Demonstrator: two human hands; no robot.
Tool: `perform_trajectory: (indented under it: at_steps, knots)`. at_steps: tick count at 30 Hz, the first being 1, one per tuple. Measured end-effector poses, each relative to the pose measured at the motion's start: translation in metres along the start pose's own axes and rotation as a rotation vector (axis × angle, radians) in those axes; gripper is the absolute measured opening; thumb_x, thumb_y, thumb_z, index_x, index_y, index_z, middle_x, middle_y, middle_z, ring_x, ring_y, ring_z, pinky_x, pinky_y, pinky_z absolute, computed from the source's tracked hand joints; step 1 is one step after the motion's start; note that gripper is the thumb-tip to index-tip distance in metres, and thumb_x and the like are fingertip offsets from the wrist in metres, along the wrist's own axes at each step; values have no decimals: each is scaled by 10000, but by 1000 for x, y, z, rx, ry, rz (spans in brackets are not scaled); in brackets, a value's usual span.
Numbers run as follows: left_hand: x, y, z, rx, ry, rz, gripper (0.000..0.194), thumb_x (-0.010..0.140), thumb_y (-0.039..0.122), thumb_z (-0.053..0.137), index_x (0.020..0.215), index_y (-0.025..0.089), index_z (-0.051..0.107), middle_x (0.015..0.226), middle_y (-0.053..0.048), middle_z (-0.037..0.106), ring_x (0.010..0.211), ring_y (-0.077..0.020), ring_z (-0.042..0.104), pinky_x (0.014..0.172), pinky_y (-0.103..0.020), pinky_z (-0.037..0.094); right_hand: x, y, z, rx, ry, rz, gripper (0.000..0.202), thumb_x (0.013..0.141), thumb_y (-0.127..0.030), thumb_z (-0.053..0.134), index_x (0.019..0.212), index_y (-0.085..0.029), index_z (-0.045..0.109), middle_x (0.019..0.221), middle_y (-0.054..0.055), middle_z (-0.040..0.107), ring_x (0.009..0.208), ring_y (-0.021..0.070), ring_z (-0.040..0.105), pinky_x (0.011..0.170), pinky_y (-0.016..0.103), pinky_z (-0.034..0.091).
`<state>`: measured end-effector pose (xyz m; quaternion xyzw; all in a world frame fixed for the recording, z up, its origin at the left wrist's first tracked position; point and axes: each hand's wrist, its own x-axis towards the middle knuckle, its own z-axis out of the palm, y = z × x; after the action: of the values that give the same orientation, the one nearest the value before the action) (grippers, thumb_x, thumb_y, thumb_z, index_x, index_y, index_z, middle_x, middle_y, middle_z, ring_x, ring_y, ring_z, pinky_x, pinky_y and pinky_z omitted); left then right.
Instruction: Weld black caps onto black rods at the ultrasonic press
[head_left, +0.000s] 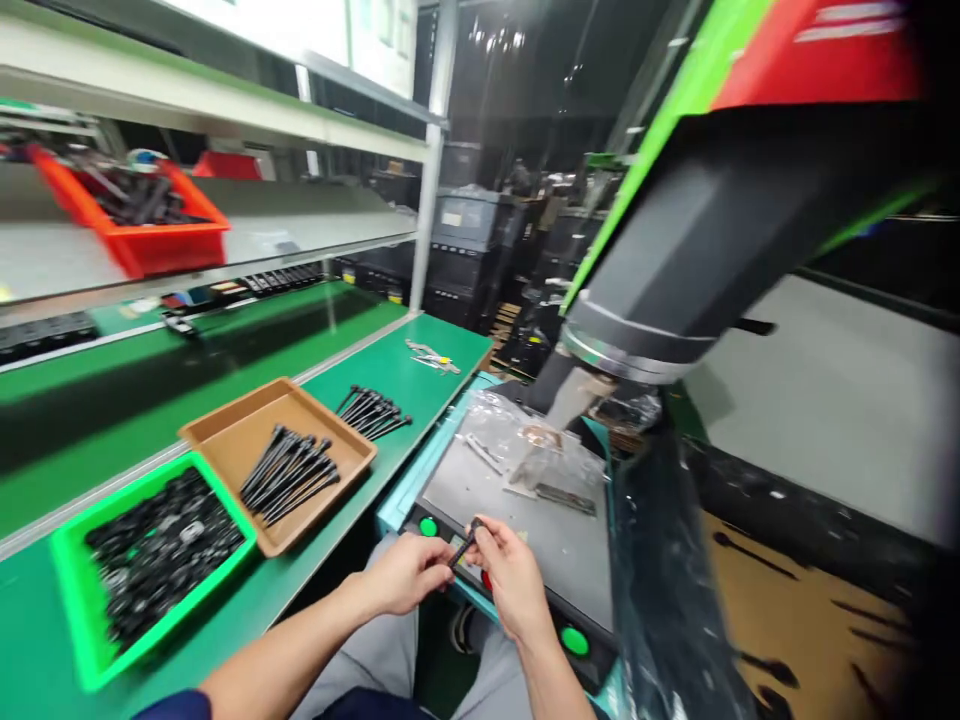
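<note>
In front of me, both hands pinch a short-looking black rod (463, 548), held slantwise over the front edge of the machine. My left hand (409, 573) is closed on its lower end. My right hand (511, 572) grips the upper end, which looks thicker; the fingers partly hide it. To the left, a tan tray (214, 432) holds several black rods (289, 470) with knobbed ends. More such rods (373, 412) lie on the green table beside the tray. A bright green bin (75, 600) is full of small black round parts (172, 545).
The machine's grey bed (450, 490) carries plastic film and metal pieces below a large machine head (660, 270). Green buttons (574, 641) line its front. An orange bin (161, 245) stands on the left shelf. At right, black pieces lie on a cardboard-coloured surface (780, 610).
</note>
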<state>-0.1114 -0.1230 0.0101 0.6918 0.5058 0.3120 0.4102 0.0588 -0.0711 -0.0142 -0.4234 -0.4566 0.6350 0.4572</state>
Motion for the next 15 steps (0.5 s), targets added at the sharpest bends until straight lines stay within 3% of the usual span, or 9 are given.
perform_trajectory:
  at_steps: [4,7,11,13,15]
  knots:
    - [-31,-3,-53,310,221,-65,215,860,313,520,888,185,691,789,-45,687,730,-180,610,664,-249,416,-7,-9,7,-2,-88,29,613,718,-497,736,1205,-188,529,1004,95,654,776,212,638,704,347,538]
    - [-55,-17,-112,644,400,-408,183,837,266,528,907,199,684,921,-56,682,883,-204,616,741,-254,416,-13,-13,0,-40,-102,26,587,744,-518,710,1188,-181,529,965,101,660,749,208,626,693,346,529]
    - [-74,-44,-182,791,517,-660,190,820,217,505,890,146,666,925,-128,668,905,-259,614,766,-317,425,-23,-8,-11,-68,-96,52,588,722,-535,723,1154,-177,550,914,96,667,729,213,625,663,340,521]
    - [-77,-57,-200,826,515,-741,162,792,212,535,859,136,661,898,-148,677,882,-277,625,745,-334,437,-26,-6,-12,-64,-87,64,588,709,-545,729,1137,-178,564,906,97,670,729,220,629,656,341,520]
    - [-77,-68,-205,846,486,-799,130,750,204,583,825,134,663,879,-154,690,853,-277,636,720,-328,444,-28,-6,-14,-55,-75,79,591,687,-559,737,1114,-182,580,891,98,675,718,229,634,643,347,521]
